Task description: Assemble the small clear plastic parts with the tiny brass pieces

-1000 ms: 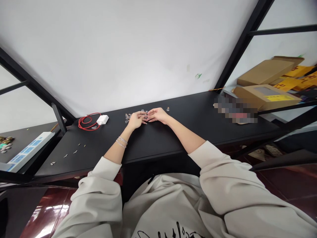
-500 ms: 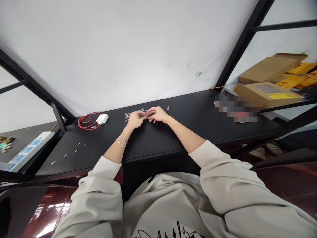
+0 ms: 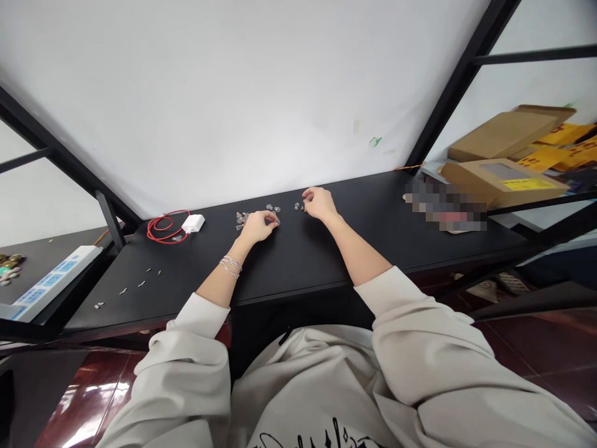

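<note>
My left hand (image 3: pixel 258 227) rests on the black tabletop (image 3: pixel 289 264), its fingers curled over a loose cluster of small clear parts (image 3: pixel 261 214). I cannot tell whether it holds one. My right hand (image 3: pixel 321 203) stands apart to the right, fingertips pinched down by a few tiny parts (image 3: pixel 297 206). Anything between those fingers is too small to see. Silver bracelets (image 3: pixel 231 266) circle my left wrist, and cream sleeves cover both forearms.
A coiled red cable (image 3: pixel 163 228) and white charger (image 3: pixel 193 223) lie left of my hands. Small metal pieces (image 3: pixel 135 281) sit near a blue-and-white power strip (image 3: pixel 56 283). Cardboard boxes (image 3: pixel 501 183) and a pixelated patch (image 3: pixel 443 205) are at right, within a black metal frame (image 3: pixel 459 81).
My right hand has moved away from my left hand, to the right and farther up the table. My left hand stays by the clear parts.
</note>
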{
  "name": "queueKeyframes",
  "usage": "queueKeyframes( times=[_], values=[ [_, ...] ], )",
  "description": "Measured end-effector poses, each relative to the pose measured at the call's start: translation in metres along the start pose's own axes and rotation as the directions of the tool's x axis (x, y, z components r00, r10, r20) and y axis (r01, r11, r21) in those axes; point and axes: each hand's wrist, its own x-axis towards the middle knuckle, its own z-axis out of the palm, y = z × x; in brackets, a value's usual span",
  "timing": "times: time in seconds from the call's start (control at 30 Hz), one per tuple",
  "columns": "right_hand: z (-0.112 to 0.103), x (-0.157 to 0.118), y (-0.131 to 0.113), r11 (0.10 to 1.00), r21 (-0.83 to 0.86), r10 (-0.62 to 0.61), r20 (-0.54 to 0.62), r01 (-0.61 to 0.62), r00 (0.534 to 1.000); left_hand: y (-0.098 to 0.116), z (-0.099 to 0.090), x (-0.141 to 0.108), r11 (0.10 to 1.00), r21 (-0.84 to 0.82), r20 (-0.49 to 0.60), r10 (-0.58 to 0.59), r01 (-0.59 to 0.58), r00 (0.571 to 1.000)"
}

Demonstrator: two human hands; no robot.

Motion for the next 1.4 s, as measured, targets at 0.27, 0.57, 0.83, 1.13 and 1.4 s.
queueKeyframes(
  times=[0.27,0.57,0.83,1.13,1.4],
  values=[
    [0.004,-0.003,0.002,0.982,-0.189,0.054,0.163,-0.023,0.985,0.001,-0.004,-0.001,1.0,0.004,0.029,-0.016,0.016,0.999],
    [0.009,-0.004,0.001,0.97,-0.236,0.101,0.176,-0.057,0.979,0.004,-0.007,-0.006,0.983,0.103,0.105,-0.161,0.151,0.981],
    [0.011,-0.004,-0.002,0.991,-0.113,0.079,0.126,-0.065,0.989,0.004,-0.005,-0.006,0.987,0.077,0.124,-0.151,0.143,0.981],
    [0.024,-0.012,-0.011,0.979,0.186,0.059,0.151,-0.087,0.987,-0.001,-0.003,-0.004,0.993,0.073,-0.036,-0.092,0.095,0.995],
    [0.026,-0.015,-0.013,0.965,0.253,0.003,0.237,-0.065,0.971,-0.006,0.003,0.0,0.989,0.075,-0.033,0.132,-0.129,0.991]
  ],
)
